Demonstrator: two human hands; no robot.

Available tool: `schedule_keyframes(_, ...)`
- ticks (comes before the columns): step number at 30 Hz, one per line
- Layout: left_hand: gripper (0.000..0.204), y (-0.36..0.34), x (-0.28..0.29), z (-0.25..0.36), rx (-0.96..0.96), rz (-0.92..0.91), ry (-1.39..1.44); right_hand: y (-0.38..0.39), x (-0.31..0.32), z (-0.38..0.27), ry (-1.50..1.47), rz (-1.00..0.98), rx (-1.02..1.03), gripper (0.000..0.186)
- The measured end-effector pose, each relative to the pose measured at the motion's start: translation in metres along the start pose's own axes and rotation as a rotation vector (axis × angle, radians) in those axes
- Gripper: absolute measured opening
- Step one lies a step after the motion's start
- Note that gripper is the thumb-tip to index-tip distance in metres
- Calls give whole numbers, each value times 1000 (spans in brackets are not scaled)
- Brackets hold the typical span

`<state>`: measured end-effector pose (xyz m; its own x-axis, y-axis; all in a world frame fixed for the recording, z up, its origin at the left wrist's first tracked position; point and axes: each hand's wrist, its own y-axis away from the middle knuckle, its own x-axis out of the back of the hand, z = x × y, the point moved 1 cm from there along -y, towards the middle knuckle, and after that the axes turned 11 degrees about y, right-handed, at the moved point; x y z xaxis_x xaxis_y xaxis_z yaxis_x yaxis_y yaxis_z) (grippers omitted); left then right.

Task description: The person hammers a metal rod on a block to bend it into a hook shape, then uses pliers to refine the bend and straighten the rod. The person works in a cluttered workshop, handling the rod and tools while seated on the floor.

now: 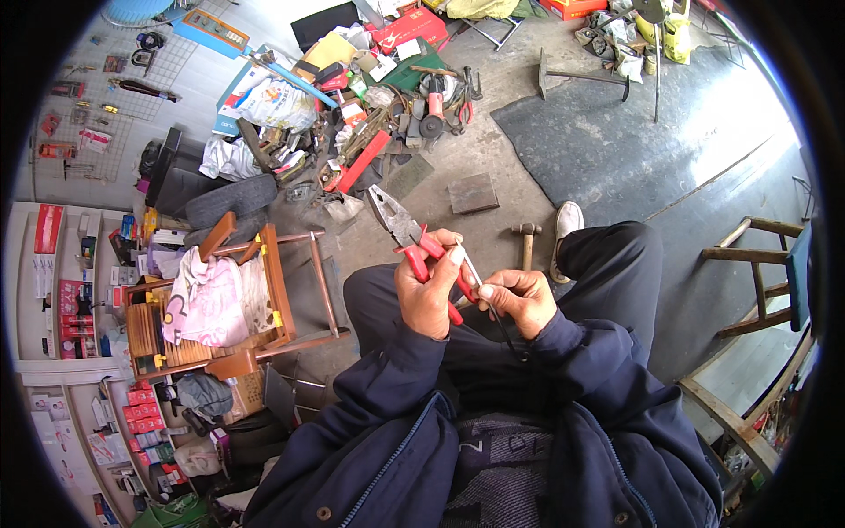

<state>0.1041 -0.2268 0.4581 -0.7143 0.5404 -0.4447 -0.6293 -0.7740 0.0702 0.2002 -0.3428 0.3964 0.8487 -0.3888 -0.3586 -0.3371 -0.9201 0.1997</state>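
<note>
Above my lap, my left hand (426,295) is wrapped round a pair of combination pliers (393,216) with red handles. Their grey jaws point up and to the left, away from me. The thumb and forefinger of that hand also press on the upper end of a thin pale rod-like piece (469,262). My right hand (525,303) pinches the lower end of this piece. A thin black length (505,333) hangs below the right fingers; whether it is one with the pale piece I cannot tell.
On the floor ahead are a hammer (526,236) and a metal block (473,194). Tools and boxes pile up at the far left, near a grinder (432,123). A wooden chair (280,290) with a pink cloth stands left, a wooden stool (757,255) right.
</note>
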Motion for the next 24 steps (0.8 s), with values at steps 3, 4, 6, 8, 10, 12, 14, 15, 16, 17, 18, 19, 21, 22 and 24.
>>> schedule_keyframes(3, 16, 0, 0, -2, 3, 13, 19, 0, 1, 1, 41, -15, 7, 19)
schedule_keyframes(4, 16, 0, 1, -2, 7, 16, 32, 0, 1, 1, 50, -23, 0, 20)
schedule_keyframes(6, 16, 0, 1, -3, -6, 18, 33, 1, 2, 1, 62, -33, -6, 22)
schedule_keyframes(8, 17, 0, 2, -4, -12, 18, 32, 1, 2, 1, 82, -31, -22, 23)
schedule_keyframes(10, 17, 0, 2, -5, -11, 21, 25, 1, 2, 1, 69, -49, -2, 23)
schedule_keyframes(12, 16, 1, 2, -5, -11, 34, 23, 1, 2, 1, 69, -61, 1, 24)
schedule_keyframes(14, 16, 1, 2, -5, -8, 42, 19, 2, 2, 1, 87, -65, -18, 25)
schedule_keyframes(15, 16, 1, 2, -4, -7, 40, 17, 2, 2, 1, 67, -78, 0, 25)
schedule_keyframes(16, 15, 1, 2, -4, -6, 42, 16, 2, 2, 1, 65, -85, -5, 26)
schedule_keyframes(17, 15, 1, 2, -4, -8, 42, 8, 2, 2, 2, 76, -85, -25, 26)
schedule_keyframes(18, 14, 1, 2, -5, -12, 45, 1, 2, 2, 2, 63, -94, -12, 26)
schedule_keyframes(19, 14, 1, 3, -5, -15, 48, -6, 3, 3, 2, 63, -97, -15, 26)
schedule_keyframes(21, 13, 1, 4, -5, 1, 52, -2, 3, 2, 2, 59, -106, -17, 27)
schedule_keyframes(22, 13, 1, 5, -5, 8, 57, 0, 2, 2, 2, 55, -113, -16, 27)
schedule_keyframes(24, 13, 1, 7, -5, 17, 69, -5, 2, 1, 1, 53, -125, -19, 27)
